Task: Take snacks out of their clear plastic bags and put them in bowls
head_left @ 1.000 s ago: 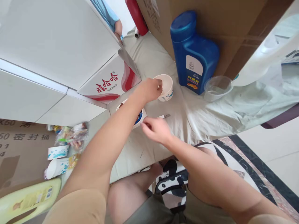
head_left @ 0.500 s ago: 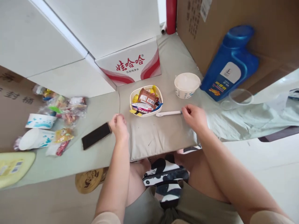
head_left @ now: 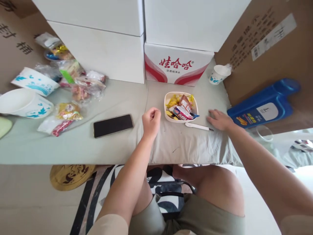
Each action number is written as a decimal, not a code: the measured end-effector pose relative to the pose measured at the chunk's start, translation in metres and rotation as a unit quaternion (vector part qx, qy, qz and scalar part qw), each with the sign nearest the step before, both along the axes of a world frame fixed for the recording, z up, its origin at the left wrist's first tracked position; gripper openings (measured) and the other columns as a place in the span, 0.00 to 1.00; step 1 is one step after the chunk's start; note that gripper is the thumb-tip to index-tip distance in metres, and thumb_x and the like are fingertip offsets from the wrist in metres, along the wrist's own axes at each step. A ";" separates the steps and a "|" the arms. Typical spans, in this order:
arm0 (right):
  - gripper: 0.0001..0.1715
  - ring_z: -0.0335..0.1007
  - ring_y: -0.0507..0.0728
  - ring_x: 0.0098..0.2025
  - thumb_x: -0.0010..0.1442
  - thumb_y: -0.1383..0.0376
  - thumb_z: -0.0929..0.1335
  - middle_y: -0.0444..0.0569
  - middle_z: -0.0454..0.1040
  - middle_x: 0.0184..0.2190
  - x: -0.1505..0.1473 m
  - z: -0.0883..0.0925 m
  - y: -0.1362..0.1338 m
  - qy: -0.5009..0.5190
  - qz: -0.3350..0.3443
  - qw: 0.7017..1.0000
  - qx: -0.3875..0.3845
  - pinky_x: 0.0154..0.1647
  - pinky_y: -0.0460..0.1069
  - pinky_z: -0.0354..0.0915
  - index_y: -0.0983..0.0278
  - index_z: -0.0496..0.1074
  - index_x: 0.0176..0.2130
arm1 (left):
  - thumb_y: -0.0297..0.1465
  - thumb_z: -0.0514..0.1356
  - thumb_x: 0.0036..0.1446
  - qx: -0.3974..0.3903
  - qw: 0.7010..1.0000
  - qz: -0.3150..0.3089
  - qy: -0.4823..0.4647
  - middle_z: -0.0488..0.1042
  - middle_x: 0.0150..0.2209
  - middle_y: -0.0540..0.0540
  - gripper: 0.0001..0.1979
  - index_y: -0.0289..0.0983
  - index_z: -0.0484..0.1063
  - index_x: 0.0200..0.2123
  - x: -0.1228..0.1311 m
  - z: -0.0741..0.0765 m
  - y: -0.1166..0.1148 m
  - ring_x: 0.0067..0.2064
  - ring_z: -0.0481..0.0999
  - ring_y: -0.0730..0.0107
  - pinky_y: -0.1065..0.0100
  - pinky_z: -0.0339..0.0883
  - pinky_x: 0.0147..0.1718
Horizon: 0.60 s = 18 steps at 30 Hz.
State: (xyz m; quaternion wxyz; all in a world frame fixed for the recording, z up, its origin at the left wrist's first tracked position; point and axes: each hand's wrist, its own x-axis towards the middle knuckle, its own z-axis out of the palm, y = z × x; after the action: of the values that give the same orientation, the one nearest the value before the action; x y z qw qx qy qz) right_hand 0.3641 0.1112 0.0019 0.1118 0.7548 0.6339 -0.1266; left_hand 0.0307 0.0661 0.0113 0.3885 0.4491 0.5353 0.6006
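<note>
My left hand (head_left: 151, 121) rests on the cloth as a loose fist, with nothing showing in it. It is between the black phone (head_left: 113, 125) and a white tub (head_left: 168, 118) of wrapped snacks (head_left: 182, 107). My right hand (head_left: 219, 119) lies palm down, fingers spread, beside the blue bottle (head_left: 264, 109). A white utility knife (head_left: 197, 126) lies just in front of the tub, its dark blade tip pointing right towards my right fingers but apart from them. Behind that hand, a patterned paper cup (head_left: 217, 75) stands by the cardboard box, with clear plastic at its rim.
White and red cartons (head_left: 176, 65) line the back. A large brown box (head_left: 256, 42) stands at the right. Two paper tubs (head_left: 36, 81) and several wrapped snacks (head_left: 81, 93) lie at the left. A clear plastic cup (head_left: 265, 133) is near the bottle.
My right hand has let go of the utility knife and opened on the cloth. The paper cup now stands farther back. My left fist has moved away from the phone. The view has turned left.
</note>
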 end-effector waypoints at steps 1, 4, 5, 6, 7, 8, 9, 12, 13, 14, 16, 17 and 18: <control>0.39 0.48 0.69 0.76 0.69 0.51 0.57 0.61 0.51 0.75 0.000 -0.001 -0.003 -0.005 0.005 1.000 -0.003 0.72 0.65 0.53 0.63 0.56 0.72 | 0.32 0.55 0.52 0.001 1.000 -0.004 -0.006 0.53 0.18 0.54 0.11 0.39 0.61 0.19 -0.001 0.002 -0.002 0.23 0.53 0.74 0.69 0.49 0.23; 0.37 0.55 0.69 0.74 0.68 0.53 0.59 0.61 0.55 0.74 -0.005 0.000 -0.015 -0.021 0.026 0.999 0.008 0.71 0.64 0.57 0.64 0.61 0.70 | 0.32 0.55 0.54 -0.001 1.000 -0.026 -0.014 0.53 0.18 0.54 0.12 0.39 0.61 0.19 -0.005 0.004 -0.008 0.24 0.54 0.74 0.68 0.48 0.24; 0.35 0.57 0.69 0.73 0.67 0.53 0.59 0.61 0.58 0.73 -0.009 0.003 -0.018 -0.024 0.035 0.999 0.017 0.70 0.64 0.58 0.64 0.64 0.68 | 0.32 0.55 0.54 -0.001 0.999 -0.032 -0.018 0.53 0.18 0.54 0.12 0.39 0.61 0.19 -0.006 0.005 -0.010 0.24 0.54 0.74 0.68 0.48 0.24; 0.33 0.59 0.69 0.71 0.66 0.54 0.60 0.60 0.60 0.72 -0.015 0.009 -0.021 -0.022 0.048 0.998 0.030 0.69 0.64 0.59 0.63 0.68 0.65 | 0.33 0.56 0.55 0.000 0.999 -0.037 -0.024 0.53 0.18 0.54 0.13 0.39 0.61 0.19 -0.008 0.006 -0.012 0.24 0.54 0.74 0.68 0.47 0.24; 0.31 0.63 0.69 0.69 0.65 0.54 0.60 0.61 0.63 0.70 -0.022 0.016 -0.023 -0.016 0.064 0.996 0.052 0.68 0.64 0.61 0.63 0.71 0.61 | 0.33 0.56 0.55 0.002 0.999 -0.039 -0.032 0.53 0.18 0.54 0.13 0.39 0.61 0.19 -0.011 0.006 -0.013 0.24 0.54 0.75 0.68 0.47 0.24; 0.29 0.67 0.69 0.66 0.64 0.55 0.61 0.61 0.67 0.67 -0.032 0.026 -0.025 -0.008 0.080 0.993 0.085 0.66 0.63 0.63 0.63 0.73 0.58 | 0.33 0.56 0.55 0.005 0.998 -0.039 -0.043 0.53 0.18 0.55 0.13 0.39 0.60 0.20 -0.014 0.007 -0.015 0.24 0.54 0.75 0.67 0.47 0.25; 0.26 0.73 0.69 0.60 0.63 0.55 0.61 0.61 0.70 0.64 -0.045 0.037 -0.026 0.001 0.100 0.987 0.128 0.63 0.63 0.66 0.63 0.75 0.54 | 0.33 0.56 0.56 0.008 0.998 -0.038 -0.059 0.53 0.19 0.55 0.14 0.39 0.60 0.20 -0.017 0.009 -0.017 0.24 0.54 0.75 0.67 0.47 0.25; 0.16 0.75 0.63 0.34 0.60 0.57 0.63 0.61 0.79 0.48 -0.099 0.075 -0.028 0.031 0.167 0.943 0.288 0.50 0.61 0.70 0.59 0.75 0.42 | 0.33 0.56 0.55 0.000 0.990 -0.032 -0.134 0.53 0.19 0.55 0.14 0.38 0.60 0.19 -0.029 0.013 -0.020 0.25 0.54 0.75 0.66 0.48 0.26; 0.12 0.71 0.62 0.29 0.59 0.58 0.63 0.60 0.80 0.42 -0.122 0.087 -0.027 0.045 0.195 0.921 0.333 0.45 0.61 0.70 0.57 0.73 0.39 | 0.32 0.56 0.55 -0.015 0.984 -0.031 -0.172 0.52 0.19 0.55 0.14 0.38 0.59 0.19 -0.034 0.015 -0.020 0.25 0.54 0.75 0.66 0.47 0.26; 0.10 0.70 0.62 0.28 0.59 0.59 0.62 0.59 0.79 0.38 -0.148 0.096 -0.026 0.065 0.227 0.901 0.365 0.41 0.60 0.69 0.56 0.72 0.36 | 0.31 0.56 0.55 -0.034 0.975 -0.027 -0.219 0.51 0.20 0.55 0.14 0.38 0.58 0.19 -0.039 0.016 -0.020 0.25 0.52 0.76 0.66 0.47 0.26; 0.08 0.72 0.63 0.30 0.59 0.60 0.62 0.57 0.78 0.33 -0.204 0.106 -0.020 0.116 0.295 0.866 0.387 0.35 0.58 0.68 0.56 0.70 0.34 | 0.28 0.56 0.55 -0.078 0.946 -0.016 -0.316 0.48 0.19 0.55 0.14 0.39 0.56 0.20 -0.051 0.020 -0.020 0.23 0.49 0.77 0.66 0.44 0.26; 0.08 0.74 0.64 0.35 0.59 0.60 0.62 0.57 0.78 0.34 -0.233 0.106 -0.014 0.144 0.332 0.854 0.373 0.37 0.58 0.69 0.57 0.70 0.34 | 0.27 0.56 0.55 -0.095 0.928 -0.006 -0.361 0.47 0.19 0.56 0.14 0.39 0.55 0.21 -0.057 0.021 -0.020 0.23 0.47 0.77 0.65 0.43 0.25; 0.10 0.76 0.64 0.39 0.59 0.61 0.61 0.56 0.78 0.36 -0.263 0.103 -0.007 0.164 0.372 0.843 0.352 0.41 0.58 0.70 0.58 0.71 0.35 | 0.26 0.56 0.55 -0.109 0.909 0.004 -0.402 0.46 0.19 0.56 0.14 0.39 0.54 0.21 -0.065 0.022 -0.021 0.22 0.46 0.77 0.65 0.41 0.25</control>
State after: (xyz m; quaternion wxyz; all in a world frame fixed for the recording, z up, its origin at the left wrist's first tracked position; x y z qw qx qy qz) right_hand 0.1015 0.1043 0.1052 -0.2286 0.4192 0.8780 0.0337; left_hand -0.0344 0.0452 0.0330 0.6151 0.1225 0.3981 0.6695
